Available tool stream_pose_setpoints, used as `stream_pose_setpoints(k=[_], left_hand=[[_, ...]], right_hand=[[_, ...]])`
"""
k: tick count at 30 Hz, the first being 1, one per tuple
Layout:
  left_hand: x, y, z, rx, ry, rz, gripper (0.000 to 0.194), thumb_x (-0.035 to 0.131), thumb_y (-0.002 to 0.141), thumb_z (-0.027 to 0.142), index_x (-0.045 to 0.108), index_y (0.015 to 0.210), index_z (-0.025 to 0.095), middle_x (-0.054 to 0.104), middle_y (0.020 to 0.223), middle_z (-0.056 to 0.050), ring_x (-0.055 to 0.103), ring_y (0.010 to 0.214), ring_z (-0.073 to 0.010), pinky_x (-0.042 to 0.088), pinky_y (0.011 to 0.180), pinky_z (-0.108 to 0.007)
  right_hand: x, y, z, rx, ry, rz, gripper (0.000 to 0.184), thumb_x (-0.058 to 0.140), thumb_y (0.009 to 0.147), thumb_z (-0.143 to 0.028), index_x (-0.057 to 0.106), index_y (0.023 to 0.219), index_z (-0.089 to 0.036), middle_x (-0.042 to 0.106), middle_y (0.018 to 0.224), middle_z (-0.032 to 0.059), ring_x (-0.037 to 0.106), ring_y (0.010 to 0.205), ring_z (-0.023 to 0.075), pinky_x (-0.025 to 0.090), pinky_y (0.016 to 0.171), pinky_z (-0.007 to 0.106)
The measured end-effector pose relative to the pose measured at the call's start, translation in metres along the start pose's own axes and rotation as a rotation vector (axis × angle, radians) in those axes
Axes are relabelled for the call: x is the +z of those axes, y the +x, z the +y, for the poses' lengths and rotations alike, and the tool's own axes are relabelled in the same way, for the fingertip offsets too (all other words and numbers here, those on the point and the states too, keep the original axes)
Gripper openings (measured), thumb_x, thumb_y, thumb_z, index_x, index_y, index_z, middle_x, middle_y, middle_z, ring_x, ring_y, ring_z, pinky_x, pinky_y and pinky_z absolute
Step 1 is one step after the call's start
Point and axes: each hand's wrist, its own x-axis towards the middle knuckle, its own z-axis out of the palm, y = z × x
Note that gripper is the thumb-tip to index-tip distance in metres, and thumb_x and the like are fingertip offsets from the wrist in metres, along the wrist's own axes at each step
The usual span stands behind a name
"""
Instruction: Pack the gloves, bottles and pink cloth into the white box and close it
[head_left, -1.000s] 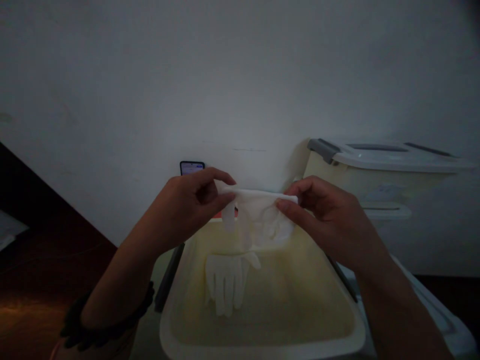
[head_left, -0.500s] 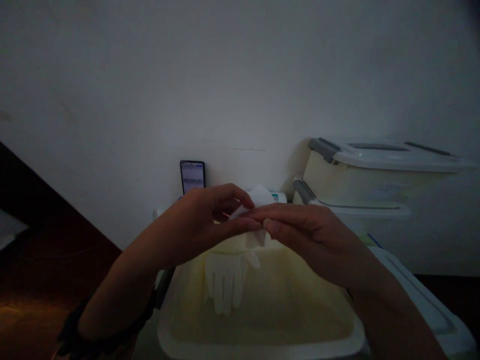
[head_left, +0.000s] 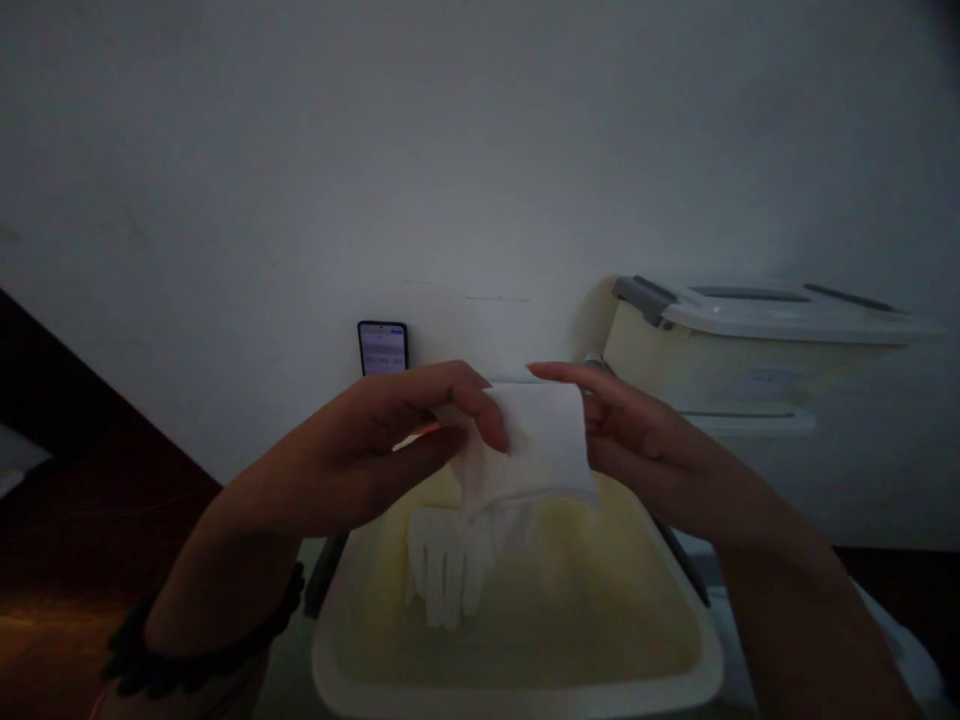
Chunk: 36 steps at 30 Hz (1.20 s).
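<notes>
Holding a white glove [head_left: 546,435] at the centre of the frame, the left hand [head_left: 367,440] grasps its left part, with the thumb low and the index finger laid bent across the front face. The glove's broad, flat portion faces the camera, its hem running along the lower edge. At its right edge is the right hand [head_left: 646,430], index finger extended above the top edge and thumb partly hidden by the fabric; whether this hand grips or merely touches cannot be determined. Below and slightly left of the held glove, a 2nd glove [head_left: 442,570], also white, lies within the rim of a pale bin [head_left: 517,702] at lower centre, fingers pointing toward the bottom of the frame. Dark side handles flank the bin. Left of centre, a phone [head_left: 384,347] with its screen lit stands upright near the white wall [head_left: 480,150]. At right of the frame is a lidded storage box [head_left: 667,360] with a grey latch. A dark band [head_left: 202,655] encircles the left forearm at lower left. Lighting is dim.
</notes>
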Motion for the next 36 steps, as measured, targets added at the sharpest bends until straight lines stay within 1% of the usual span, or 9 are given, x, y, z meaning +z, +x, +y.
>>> stream_pose_setpoints(k=[3, 6, 11, 14, 17, 22, 26, 32, 36], left_hand=[[0.000, -0.002, 0.001, -0.037, -0.028, -0.003, 0.015, 0.052, 0.084, 0.013, 0.062, 0.087, 0.024, 0.064, 0.089, -0.003, 0.063, 0.079, -0.0186, 0.051, 0.066, -0.027], [0.000, -0.003, -0.001, -0.045, -0.063, 0.006, 0.017, 0.053, 0.082, 0.011, 0.062, 0.090, 0.024, 0.063, 0.091, -0.003, 0.063, 0.082, -0.0182, 0.052, 0.069, -0.026], [0.000, 0.000, -0.009, -0.112, -0.194, 0.057, 0.014, 0.060, 0.082, 0.014, 0.060, 0.093, 0.023, 0.067, 0.092, -0.003, 0.065, 0.074, -0.0158, 0.053, 0.060, -0.024], [0.000, 0.002, -0.017, -0.085, -0.272, 0.110, 0.029, 0.067, 0.075, 0.008, 0.061, 0.098, 0.024, 0.068, 0.099, -0.002, 0.066, 0.078, -0.0147, 0.055, 0.065, -0.023], [0.000, 0.002, -0.022, -0.032, -0.276, 0.134, 0.037, 0.070, 0.070, 0.006, 0.063, 0.100, 0.026, 0.068, 0.104, -0.001, 0.067, 0.088, -0.0162, 0.056, 0.069, -0.021], [-0.001, 0.001, -0.021, -0.036, -0.233, 0.133, 0.024, 0.067, 0.078, 0.014, 0.065, 0.098, 0.025, 0.070, 0.099, -0.002, 0.068, 0.087, -0.0173, 0.056, 0.067, -0.022], [0.000, 0.004, -0.020, -0.050, -0.192, 0.219, 0.011, 0.067, 0.079, 0.022, 0.066, 0.091, 0.022, 0.072, 0.086, -0.001, 0.069, 0.075, -0.0158, 0.055, 0.061, -0.022], [0.000, 0.005, -0.018, -0.043, -0.257, 0.296, 0.009, 0.067, 0.079, 0.011, 0.066, 0.080, 0.020, 0.069, 0.071, 0.005, 0.062, 0.061, -0.0068, 0.050, 0.056, -0.016], [0.000, 0.003, -0.016, -0.014, -0.240, 0.324, 0.009, 0.067, 0.079, 0.010, 0.066, 0.079, 0.020, 0.069, 0.075, 0.005, 0.063, 0.067, -0.0077, 0.051, 0.061, -0.017]], right_hand=[[0.001, -0.001, -0.004, 0.030, 0.123, -0.037, 0.043, 0.049, 0.089, -0.016, 0.041, 0.131, -0.026, 0.070, 0.101, 0.0029, 0.067, 0.093, 0.0130, 0.054, 0.076, 0.025], [0.002, 0.000, -0.004, 0.018, 0.125, -0.036, 0.036, 0.055, 0.088, -0.019, 0.049, 0.122, -0.026, 0.070, 0.099, 0.0017, 0.067, 0.087, 0.0114, 0.053, 0.069, 0.020], [0.005, 0.003, -0.002, 0.016, 0.142, 0.085, 0.024, 0.064, 0.082, -0.019, 0.058, 0.104, -0.023, 0.068, 0.079, -0.0034, 0.064, 0.068, 0.0082, 0.049, 0.058, 0.016], [0.005, 0.003, -0.001, 0.005, 0.118, 0.155, 0.013, 0.062, 0.083, -0.025, 0.058, 0.094, -0.021, 0.062, 0.066, -0.0044, 0.058, 0.056, 0.0079, 0.044, 0.048, 0.016], [0.004, 0.002, -0.001, 0.000, 0.045, 0.218, 0.013, 0.059, 0.086, -0.032, 0.058, 0.089, -0.020, 0.058, 0.061, -0.0041, 0.051, 0.050, 0.0083, 0.039, 0.044, 0.018], [0.003, 0.003, -0.001, -0.036, 0.028, 0.253, 0.014, 0.061, 0.084, -0.034, 0.058, 0.085, -0.020, 0.059, 0.061, -0.0039, 0.050, 0.050, 0.0083, 0.039, 0.043, 0.018], [0.004, 0.003, -0.001, -0.057, 0.003, 0.267, 0.013, 0.061, 0.084, -0.031, 0.063, 0.091, -0.020, 0.065, 0.069, -0.0017, 0.058, 0.057, 0.0088, 0.046, 0.049, 0.018], [-0.001, 0.001, -0.001, -0.064, 0.044, 0.179, 0.018, 0.069, 0.078, -0.022, 0.068, 0.097, -0.023, 0.073, 0.090, 0.0007, 0.068, 0.079, 0.0122, 0.054, 0.068, 0.022], [-0.003, -0.001, -0.005, -0.154, -0.194, 0.212, 0.013, 0.068, 0.079, -0.023, 0.071, 0.092, -0.024, 0.071, 0.086, 0.0009, 0.066, 0.080, 0.0139, 0.052, 0.071, 0.026]])
